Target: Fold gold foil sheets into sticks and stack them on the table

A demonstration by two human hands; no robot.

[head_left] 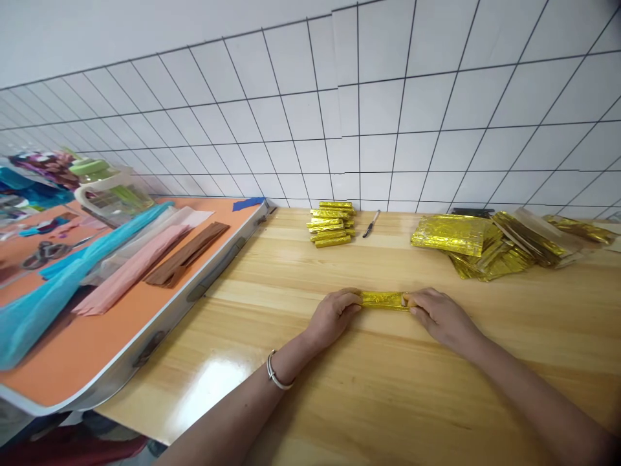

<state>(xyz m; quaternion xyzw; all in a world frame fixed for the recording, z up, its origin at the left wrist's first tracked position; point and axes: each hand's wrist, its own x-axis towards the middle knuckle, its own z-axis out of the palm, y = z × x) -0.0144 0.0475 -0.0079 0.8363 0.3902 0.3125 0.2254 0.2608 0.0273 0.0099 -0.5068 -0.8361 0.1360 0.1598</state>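
Note:
A strip of shiny gold foil (383, 300) lies flat and level on the wooden table, stretched between my two hands. My left hand (334, 316), with a silver bangle on its wrist, grips the left end. At the right end, the fingers of my right hand (439, 317) are closed on the foil. Behind my hands stands a small stack of narrow gold foil bundles (332, 224). Over to the right is a loose pile of gold foil pieces (499, 249), with a wider gold foil pack (449, 234) on its left side.
A pen (371, 224) lies near the tiled wall. To the left is an orange-topped table (121, 343) with a raised edge. It carries blue cloth (82, 278), pink strips (133, 272), brown strips (187, 255), scissors (48, 252) and a clear jug (114, 194) with a green lid.

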